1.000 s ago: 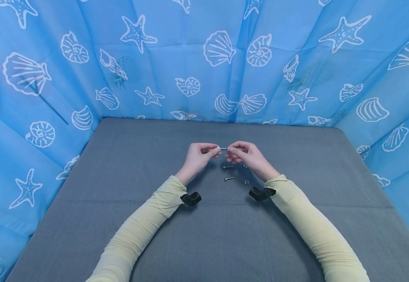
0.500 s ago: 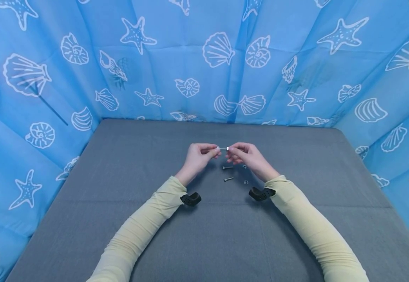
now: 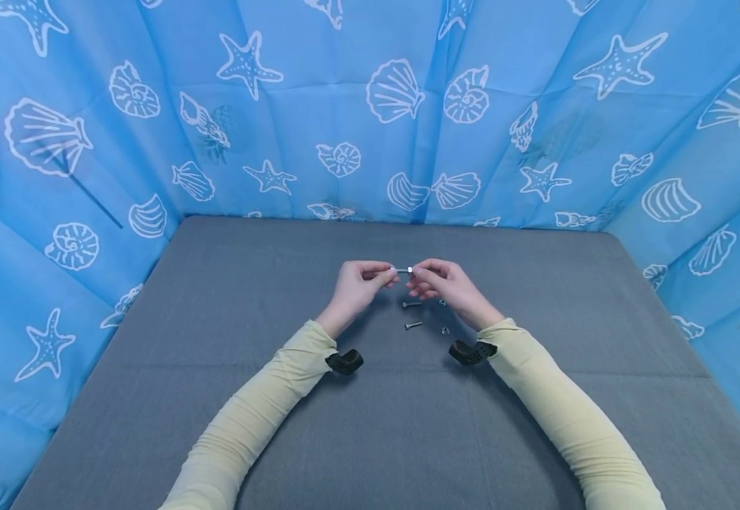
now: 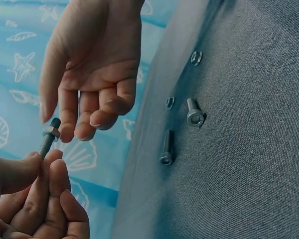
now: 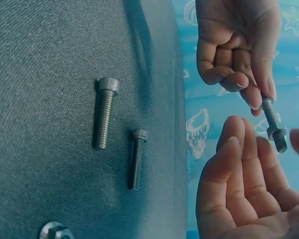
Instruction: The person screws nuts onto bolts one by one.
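Observation:
My left hand [image 3: 359, 285] pinches a socket-head bolt [image 4: 44, 148] near its head between thumb and fingers, above the table. A hex nut [image 4: 51, 131] sits around the bolt's threaded shank, and the dark threaded tip pokes out beyond it. My right hand [image 3: 451, 285] is at that tip. Its thumb and index finger flank the nut, and a small gap shows beside the thumb in the right wrist view; the other fingers are loosely bent. Fingers of the left hand hide the bolt's head.
Two more socket-head bolts [image 5: 105, 117] [image 5: 137, 162] lie on the grey cloth-covered table [image 3: 281, 425], below the hands. Two loose nuts [image 3: 443, 302] [image 3: 445, 331] lie to their right. A blue curtain [image 3: 319, 106] with shells and starfish stands around the table's far side and sides.
The nut on the bolt has become plainly visible by the right fingertips, which were closer over it a second ago. Both hands stay in nearly the same place.

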`<act>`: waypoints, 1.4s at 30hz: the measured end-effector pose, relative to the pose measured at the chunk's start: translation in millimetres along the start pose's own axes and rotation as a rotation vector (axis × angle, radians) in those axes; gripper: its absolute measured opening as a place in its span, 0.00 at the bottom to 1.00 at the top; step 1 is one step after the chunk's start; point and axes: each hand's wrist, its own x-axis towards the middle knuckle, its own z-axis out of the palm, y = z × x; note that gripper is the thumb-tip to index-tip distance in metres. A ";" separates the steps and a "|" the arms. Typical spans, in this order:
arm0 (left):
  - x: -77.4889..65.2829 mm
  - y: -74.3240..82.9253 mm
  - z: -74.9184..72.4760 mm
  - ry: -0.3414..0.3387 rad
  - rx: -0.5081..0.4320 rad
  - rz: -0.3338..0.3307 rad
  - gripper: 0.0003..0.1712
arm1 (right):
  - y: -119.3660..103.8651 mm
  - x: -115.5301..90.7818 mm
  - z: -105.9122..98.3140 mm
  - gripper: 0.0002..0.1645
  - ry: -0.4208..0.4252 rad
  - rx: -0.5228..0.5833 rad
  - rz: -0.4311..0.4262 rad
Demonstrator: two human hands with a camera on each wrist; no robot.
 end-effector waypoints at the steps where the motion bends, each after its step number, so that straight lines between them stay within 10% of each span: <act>1: 0.0 -0.2 0.0 0.002 0.001 0.000 0.14 | 0.1 -0.1 0.0 0.24 0.003 0.005 0.004; 42: -0.7 -0.9 -1.5 -0.051 0.037 -0.027 0.16 | 0.3 -0.3 1.2 0.24 0.024 -0.024 -0.053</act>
